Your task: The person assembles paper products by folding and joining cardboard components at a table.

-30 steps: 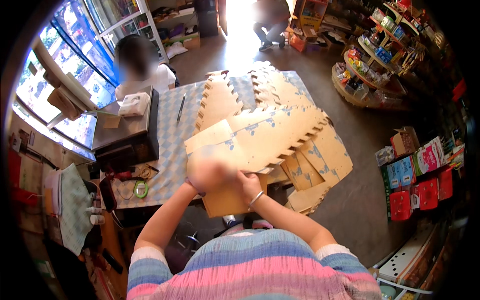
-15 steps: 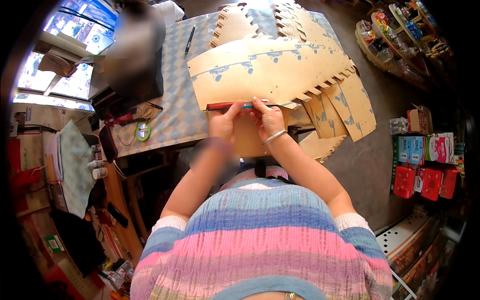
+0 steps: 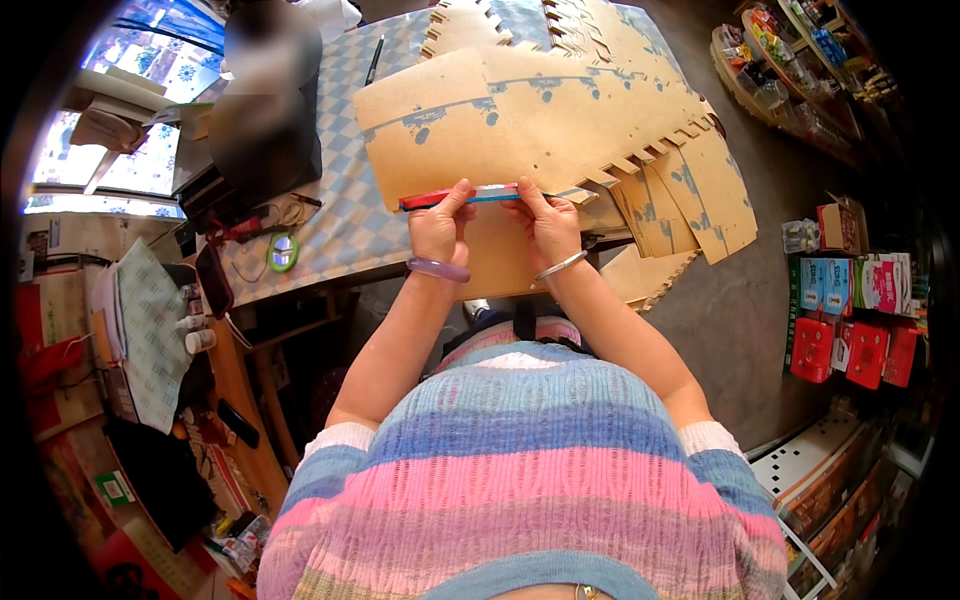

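A person in a striped knit top works at a counter [image 3: 330,225] covered with a blue-and-white checked cloth. Both hands pinch a slim red-and-blue strip [image 3: 465,196] held level along the near edge of a large notched cardboard sheet [image 3: 530,120]: the left hand [image 3: 440,228] grips its red end, the right hand [image 3: 548,225] its blue part. More cardboard sheets [image 3: 690,215] lie fanned to the right; a roll of tape [image 3: 283,252] sits at left
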`<state>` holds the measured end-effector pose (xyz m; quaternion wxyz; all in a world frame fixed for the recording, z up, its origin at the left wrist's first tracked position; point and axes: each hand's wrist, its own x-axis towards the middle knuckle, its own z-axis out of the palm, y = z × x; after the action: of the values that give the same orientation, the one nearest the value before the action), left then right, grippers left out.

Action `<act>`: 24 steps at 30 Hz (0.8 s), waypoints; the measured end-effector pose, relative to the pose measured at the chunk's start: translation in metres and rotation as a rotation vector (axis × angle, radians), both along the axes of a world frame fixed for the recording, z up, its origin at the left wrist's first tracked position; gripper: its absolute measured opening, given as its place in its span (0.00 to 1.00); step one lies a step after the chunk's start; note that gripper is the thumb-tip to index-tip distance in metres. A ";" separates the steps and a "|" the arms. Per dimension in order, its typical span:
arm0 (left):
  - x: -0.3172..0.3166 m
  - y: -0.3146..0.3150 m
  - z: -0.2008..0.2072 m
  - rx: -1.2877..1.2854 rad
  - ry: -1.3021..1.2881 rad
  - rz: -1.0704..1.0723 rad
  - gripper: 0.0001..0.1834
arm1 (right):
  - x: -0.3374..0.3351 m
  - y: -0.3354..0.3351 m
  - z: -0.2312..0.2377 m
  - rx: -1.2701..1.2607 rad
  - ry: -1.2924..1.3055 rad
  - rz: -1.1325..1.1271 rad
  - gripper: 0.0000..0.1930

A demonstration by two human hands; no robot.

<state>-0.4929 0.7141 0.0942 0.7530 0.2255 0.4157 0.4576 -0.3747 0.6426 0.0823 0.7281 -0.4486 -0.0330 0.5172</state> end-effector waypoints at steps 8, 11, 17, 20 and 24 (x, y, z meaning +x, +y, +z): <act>0.002 -0.006 0.005 0.027 -0.048 0.039 0.09 | -0.003 -0.002 0.019 0.043 0.055 -0.002 0.07; 0.005 -0.009 0.003 0.035 -0.073 0.043 0.11 | -0.011 -0.001 0.021 0.097 0.094 -0.052 0.07; -0.008 -0.019 0.020 0.050 -0.096 -0.097 0.10 | 0.000 -0.004 0.011 0.080 -0.026 -0.103 0.05; -0.024 -0.018 0.037 0.111 -0.207 -0.086 0.07 | 0.005 -0.007 0.017 0.052 0.003 -0.104 0.06; -0.036 -0.004 0.015 0.150 -0.108 -0.029 0.02 | -0.003 -0.008 0.018 0.105 0.004 -0.093 0.06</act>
<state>-0.5292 0.7098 0.1088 0.7619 0.2623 0.3359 0.4877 -0.3781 0.6348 0.1007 0.7741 -0.4097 -0.0378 0.4812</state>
